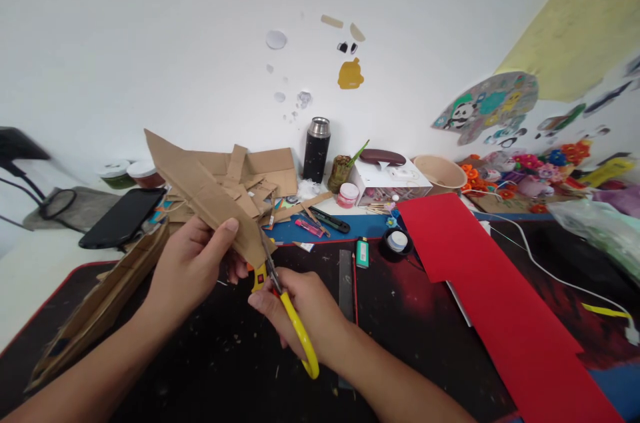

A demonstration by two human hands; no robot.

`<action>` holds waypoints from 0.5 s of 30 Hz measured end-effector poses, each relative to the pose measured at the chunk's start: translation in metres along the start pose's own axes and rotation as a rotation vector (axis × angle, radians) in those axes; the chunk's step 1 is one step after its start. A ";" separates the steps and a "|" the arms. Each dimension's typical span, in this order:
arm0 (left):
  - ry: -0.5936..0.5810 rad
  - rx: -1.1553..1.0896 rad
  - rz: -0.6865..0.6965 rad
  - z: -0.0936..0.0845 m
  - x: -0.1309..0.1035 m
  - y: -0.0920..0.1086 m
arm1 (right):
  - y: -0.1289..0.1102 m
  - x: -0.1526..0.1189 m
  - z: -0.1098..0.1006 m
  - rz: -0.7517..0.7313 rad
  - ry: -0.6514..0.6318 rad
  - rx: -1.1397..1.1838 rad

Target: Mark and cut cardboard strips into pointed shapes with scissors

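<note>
My left hand (197, 253) pinches a long strip of brown cardboard (200, 180), thumb on top, the strip slanting up to the left. My right hand (313, 310) is wrapped around scissors (299, 333) with yellow handles. Their blades meet the lower right end of the cardboard; how far they are parted is hard to see. Just behind the blades lies a yellow and black object (259, 276), partly hidden by my hands. A dark ruler (345, 286) and a red pencil (355, 286) lie right of my right hand.
Cardboard scraps (255, 190) pile up at the back, beside a black thermos (317, 151). Red card (493, 296) spans the right side. A folded cardboard piece (107, 296) and a phone (123, 216) lie left. A green utility knife (329, 220) lies near a white box (387, 176).
</note>
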State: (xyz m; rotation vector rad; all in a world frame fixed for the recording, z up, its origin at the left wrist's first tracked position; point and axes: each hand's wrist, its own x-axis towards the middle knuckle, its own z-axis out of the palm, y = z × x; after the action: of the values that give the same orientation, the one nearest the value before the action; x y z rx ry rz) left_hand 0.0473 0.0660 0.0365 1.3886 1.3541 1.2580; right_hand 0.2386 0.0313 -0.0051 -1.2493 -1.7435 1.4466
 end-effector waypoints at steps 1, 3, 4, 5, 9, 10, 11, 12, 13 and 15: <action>0.001 -0.004 -0.003 0.000 -0.001 -0.001 | 0.000 0.000 0.000 -0.001 0.005 -0.002; 0.009 -0.011 -0.005 0.000 -0.001 -0.003 | 0.001 -0.001 0.000 -0.008 0.009 -0.010; 0.013 -0.014 -0.004 0.001 -0.001 -0.004 | 0.001 -0.001 0.000 -0.015 0.012 -0.015; 0.018 -0.016 -0.002 0.001 -0.002 -0.004 | 0.001 -0.002 0.000 -0.027 0.015 -0.023; 0.019 -0.019 0.001 0.001 -0.002 -0.006 | 0.001 -0.003 0.000 -0.074 0.031 -0.067; 0.016 -0.017 0.001 0.001 -0.002 -0.006 | 0.001 -0.003 0.000 -0.079 0.036 -0.083; 0.015 -0.016 0.001 0.001 -0.002 -0.006 | 0.001 -0.002 0.000 -0.084 0.046 -0.101; 0.016 -0.017 0.001 0.001 -0.002 -0.006 | 0.001 -0.002 0.000 -0.089 0.059 -0.119; 0.019 -0.020 0.001 0.001 -0.002 -0.006 | 0.002 -0.002 0.001 -0.096 0.070 -0.134; 0.020 -0.028 0.001 0.001 -0.002 -0.007 | 0.003 -0.001 0.001 -0.111 0.085 -0.152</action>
State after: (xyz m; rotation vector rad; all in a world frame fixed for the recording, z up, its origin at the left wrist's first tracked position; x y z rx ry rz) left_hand 0.0475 0.0649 0.0288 1.3611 1.3448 1.2890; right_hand 0.2389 0.0302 -0.0086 -1.2509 -1.8629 1.2003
